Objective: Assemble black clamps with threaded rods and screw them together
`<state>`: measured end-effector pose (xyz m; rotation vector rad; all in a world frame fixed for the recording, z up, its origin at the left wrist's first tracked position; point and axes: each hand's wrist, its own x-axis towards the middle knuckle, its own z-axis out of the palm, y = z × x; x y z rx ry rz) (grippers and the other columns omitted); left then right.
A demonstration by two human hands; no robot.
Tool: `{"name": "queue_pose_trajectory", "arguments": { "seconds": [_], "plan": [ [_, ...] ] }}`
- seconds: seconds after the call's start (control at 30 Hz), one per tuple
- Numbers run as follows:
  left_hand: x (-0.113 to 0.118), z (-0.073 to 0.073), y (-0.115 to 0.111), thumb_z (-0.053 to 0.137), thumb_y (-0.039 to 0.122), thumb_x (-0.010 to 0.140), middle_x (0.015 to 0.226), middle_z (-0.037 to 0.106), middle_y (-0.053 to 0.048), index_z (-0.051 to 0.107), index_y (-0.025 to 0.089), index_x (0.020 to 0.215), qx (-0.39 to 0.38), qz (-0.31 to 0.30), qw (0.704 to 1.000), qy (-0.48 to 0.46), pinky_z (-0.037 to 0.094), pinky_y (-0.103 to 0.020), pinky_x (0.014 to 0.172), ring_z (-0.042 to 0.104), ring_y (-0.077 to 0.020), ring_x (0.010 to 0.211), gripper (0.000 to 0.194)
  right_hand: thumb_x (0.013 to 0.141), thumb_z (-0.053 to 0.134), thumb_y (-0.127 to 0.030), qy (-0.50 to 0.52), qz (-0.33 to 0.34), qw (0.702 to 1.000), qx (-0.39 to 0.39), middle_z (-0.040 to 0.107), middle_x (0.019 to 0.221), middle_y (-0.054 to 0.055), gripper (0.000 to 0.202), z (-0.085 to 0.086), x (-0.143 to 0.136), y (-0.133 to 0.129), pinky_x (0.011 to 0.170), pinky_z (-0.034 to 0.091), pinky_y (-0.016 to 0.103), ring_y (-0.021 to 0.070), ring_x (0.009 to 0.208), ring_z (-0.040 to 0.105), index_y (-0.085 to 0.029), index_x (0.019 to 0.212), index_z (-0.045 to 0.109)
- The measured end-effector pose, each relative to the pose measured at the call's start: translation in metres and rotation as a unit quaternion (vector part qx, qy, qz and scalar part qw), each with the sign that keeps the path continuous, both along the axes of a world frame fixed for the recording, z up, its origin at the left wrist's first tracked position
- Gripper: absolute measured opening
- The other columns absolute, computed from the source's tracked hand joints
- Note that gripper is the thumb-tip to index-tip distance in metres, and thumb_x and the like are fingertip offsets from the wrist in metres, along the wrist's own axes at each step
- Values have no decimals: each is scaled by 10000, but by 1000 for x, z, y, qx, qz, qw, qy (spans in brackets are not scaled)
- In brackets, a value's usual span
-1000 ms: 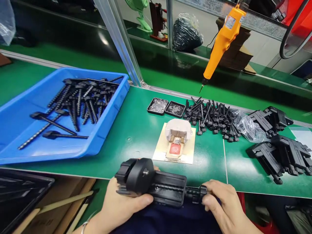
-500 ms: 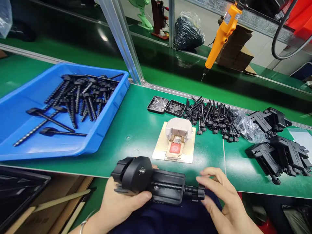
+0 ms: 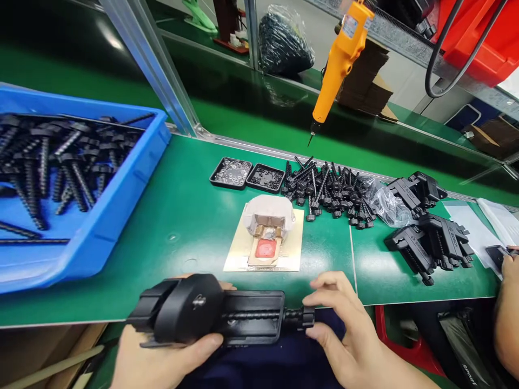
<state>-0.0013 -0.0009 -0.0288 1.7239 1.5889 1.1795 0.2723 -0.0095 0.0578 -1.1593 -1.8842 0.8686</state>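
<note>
My left hand point(image 3: 170, 354) is wrapped round a black plastic clamp bracket point(image 3: 253, 319), held level in front of the bench edge. The bracket has a thick rounded head at its left end and a slotted flat body with a threaded rod along it. At the rod's right end is a small ribbed knob point(image 3: 308, 317). The thumb and index finger of my right hand point(image 3: 344, 329) are curled around this knob, the other fingers raised. Just beyond the bracket stands a taped fixture point(image 3: 270, 216) with a red square, fixed on a pale board point(image 3: 233, 259).
A blue bin point(image 3: 133, 178) of black threaded rods with knobs lies left. Two small trays point(image 3: 231, 173) hold tiny parts, beside a pile of knobbed rods point(image 3: 324, 189). Finished-looking black brackets point(image 3: 430, 243) lie right. An orange electric screwdriver point(image 3: 336, 65) hangs above. A co-worker's arm point(image 3: 508, 319) is far right.
The view has swung right, so the bench things sit further left. A co-worker's hand has come into view. My two hands keep the bracket and knob between them.
</note>
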Motion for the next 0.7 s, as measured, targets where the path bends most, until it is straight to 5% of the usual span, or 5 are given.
{"name": "queue_pose_trajectory", "arguments": {
  "seconds": [0.33,0.43,0.7],
  "plan": [
    [-1,16,3,670,712,745,932,742,-38,712,260,973,-10,-30,999,-22,496,-417,916,671,-309,936,507,983,578,-419,-14,25,1000,-4,582,1115,83,306,0,0,0,882,513,311,207,1046,575,-233,1224,546],
    [1,20,4,753,623,716,937,743,-52,708,236,985,-7,-38,998,-42,552,-410,864,696,-300,879,474,1018,515,-314,-17,22,1000,13,577,1089,75,205,-1,0,0,886,505,304,194,1028,573,-232,1201,559],
    [12,41,9,842,360,638,870,737,-59,660,213,978,-14,-61,985,-161,624,-369,671,722,-287,745,412,1012,525,-350,-18,26,999,19,557,1158,86,258,-10,1,0,904,505,302,210,1084,567,-248,1249,521]
  ]
}}
